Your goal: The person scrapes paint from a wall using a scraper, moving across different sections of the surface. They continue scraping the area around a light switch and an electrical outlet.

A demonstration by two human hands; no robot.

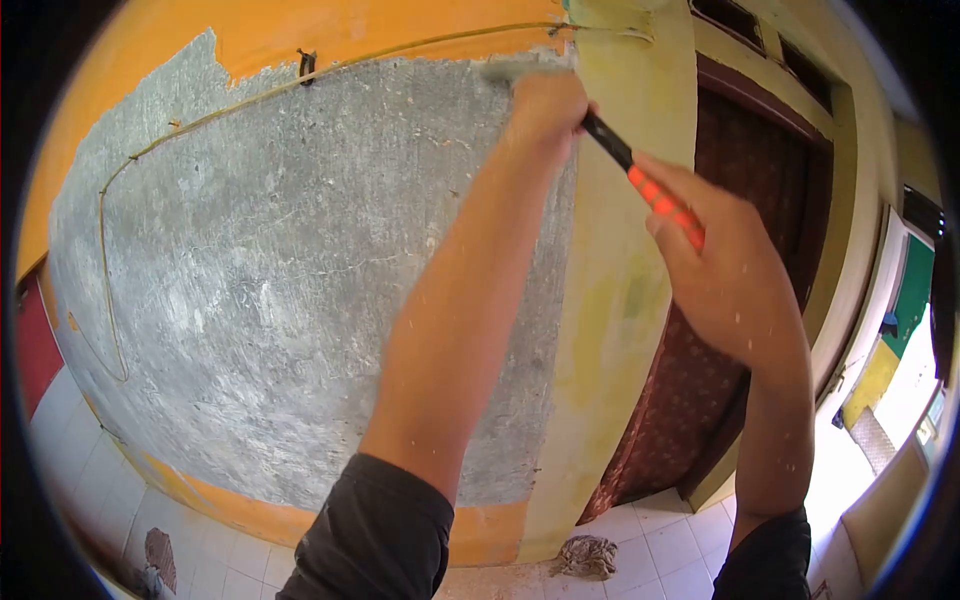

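Observation:
A long tool with a black and orange-red handle point(610, 143) slants across the upper right of the wall. My left hand point(550, 105) is wrapped round its upper part, close to the wall. Lower down, my right hand point(715, 240) grips the orange-red end. A blurred grey head point(508, 72) shows left of my left hand, at the upper edge of the bare grey wall point(300, 240). Orange paint point(370, 25) with a ragged edge borders the grey area above.
A cable point(103, 235) hangs across the wall from a dark bracket point(307, 68). Right of the yellowish pillar point(620, 330) is a dark red patterned curtain point(690, 400) in a doorway. A crumpled cloth point(585, 558) lies on the tiled floor point(665, 540).

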